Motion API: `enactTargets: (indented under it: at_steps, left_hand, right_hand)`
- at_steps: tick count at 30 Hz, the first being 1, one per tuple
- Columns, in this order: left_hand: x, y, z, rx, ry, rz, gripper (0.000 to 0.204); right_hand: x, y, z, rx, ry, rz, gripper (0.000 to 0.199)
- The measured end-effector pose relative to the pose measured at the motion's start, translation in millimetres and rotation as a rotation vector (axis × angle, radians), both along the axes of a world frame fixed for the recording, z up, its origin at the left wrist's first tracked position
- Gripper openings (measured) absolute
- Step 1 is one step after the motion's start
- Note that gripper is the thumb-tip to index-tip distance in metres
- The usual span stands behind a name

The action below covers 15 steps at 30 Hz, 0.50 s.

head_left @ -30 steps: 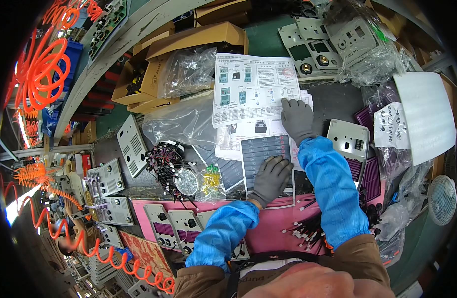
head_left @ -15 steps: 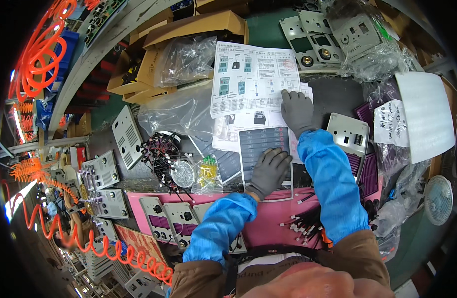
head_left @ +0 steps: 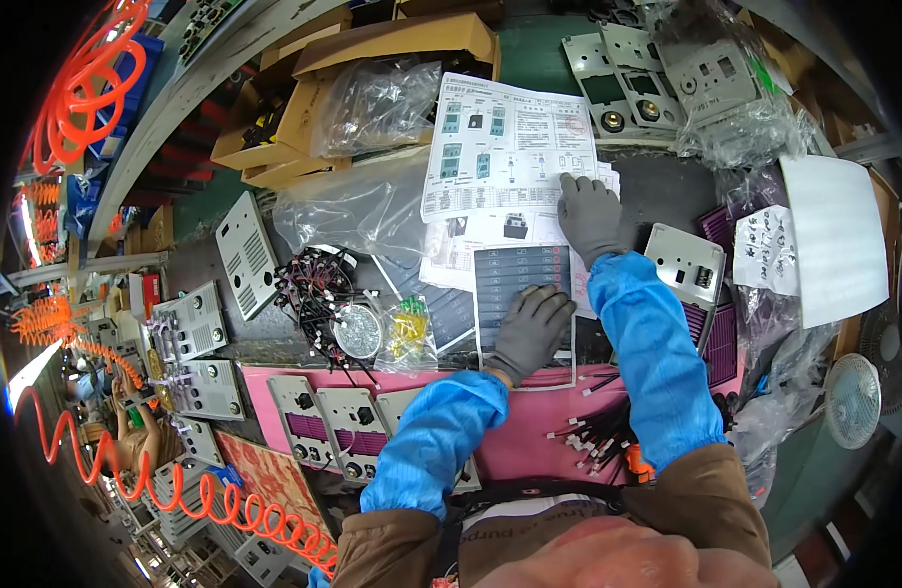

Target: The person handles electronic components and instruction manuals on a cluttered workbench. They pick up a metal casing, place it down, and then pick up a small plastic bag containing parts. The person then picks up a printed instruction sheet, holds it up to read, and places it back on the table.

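Note:
My left hand [head_left: 532, 335], in a grey glove, lies with its fingers stretched over a dark sheet of labels [head_left: 505, 265] on the bench. Farther up, my right hand [head_left: 590, 218], gloved the same way, rests its fingers on the lower right edge of a printed instruction sheet [head_left: 510, 147] with diagrams. More papers [head_left: 451, 269] lie beneath that sheet and the labels. Just left of the labels is a clear bag of yellow and green parts [head_left: 408, 331]. Right of my right hand sits a light grey metal panel [head_left: 681, 260] with a black connector.
A wire bundle [head_left: 318, 289] lies by a round container of small metal pieces [head_left: 358, 331]. Open cardboard boxes [head_left: 304, 108] stand at the back left. Several panels [head_left: 353, 416] line the pink mat [head_left: 510, 431], with black cables [head_left: 593, 436] at its right. A fan [head_left: 853, 397] stands far right.
The whole view has shifted slightly. Both hands keep nearly the same places on the papers. At the far left, more of another person's arm shows.

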State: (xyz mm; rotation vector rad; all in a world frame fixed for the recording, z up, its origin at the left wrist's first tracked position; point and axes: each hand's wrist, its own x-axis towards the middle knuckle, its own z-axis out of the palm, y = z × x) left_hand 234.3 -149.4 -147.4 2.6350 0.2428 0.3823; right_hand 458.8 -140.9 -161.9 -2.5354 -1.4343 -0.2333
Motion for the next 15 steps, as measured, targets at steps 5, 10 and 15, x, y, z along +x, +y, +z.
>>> enactTargets:
  at_steps: [5,10,15]
  left_hand:
    - [-0.8,0.7,-0.5,0.006,0.004,-0.002,0.041]
    - [0.6,-0.6,2.3,0.013,0.014,-0.004,0.041]
    - [1.6,-1.8,2.2,0.022,0.015,0.002,0.039]
  right_hand:
    - [-0.8,0.7,0.3,-0.007,-0.001,0.001,0.032]
    - [0.7,-0.5,-5.0,-0.009,-0.011,-0.011,0.032]
    - [0.8,-0.9,-3.9,0.002,0.003,-0.008,0.032]
